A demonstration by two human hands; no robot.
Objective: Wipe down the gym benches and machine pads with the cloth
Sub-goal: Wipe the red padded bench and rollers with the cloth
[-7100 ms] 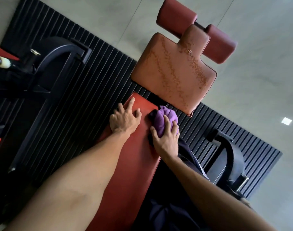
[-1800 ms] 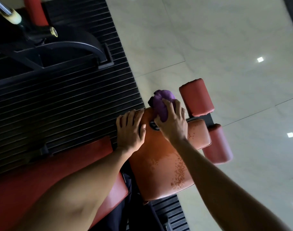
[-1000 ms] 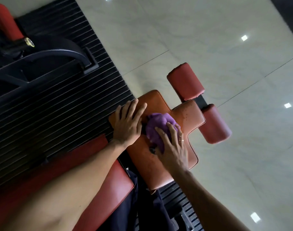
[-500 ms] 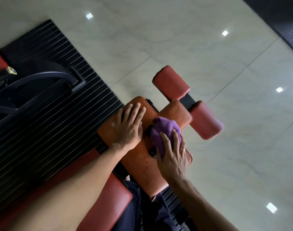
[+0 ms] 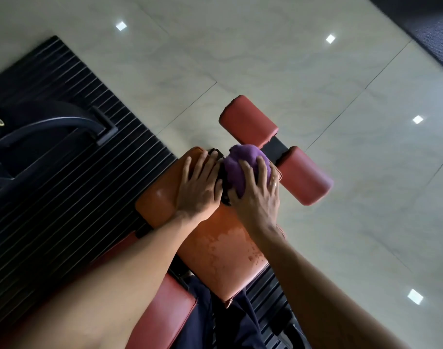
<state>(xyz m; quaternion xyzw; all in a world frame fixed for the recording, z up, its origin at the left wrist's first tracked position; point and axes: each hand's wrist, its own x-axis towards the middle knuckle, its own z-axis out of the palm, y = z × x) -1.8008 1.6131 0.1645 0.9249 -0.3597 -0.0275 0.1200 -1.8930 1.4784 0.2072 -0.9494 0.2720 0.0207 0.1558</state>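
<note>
A balled purple cloth [image 5: 243, 161] sits at the far end of the orange-red seat pad [image 5: 223, 250] of a gym bench. My right hand [image 5: 257, 195] lies over the cloth with its fingers curled round it. My left hand [image 5: 199, 188] rests flat on the pad just left of the cloth, fingers straight. Wet spots show on the near part of the pad. Two red roller pads, the far one [image 5: 249, 122] and the right one [image 5: 303, 176], stick out beyond the seat. The red back pad [image 5: 165, 316] runs under my left forearm.
A black ribbed floor mat [image 5: 64, 187] lies left of the bench, with a dark curved machine frame [image 5: 51, 124] on it. Pale tiled floor [image 5: 354, 222] spreads to the right and beyond. Dark trousers [image 5: 230, 326] show below the seat pad.
My right hand has slid the cloth forward along the seat pad to its far end near the rollers. My left hand stays flat on the pad. The camera has shifted.
</note>
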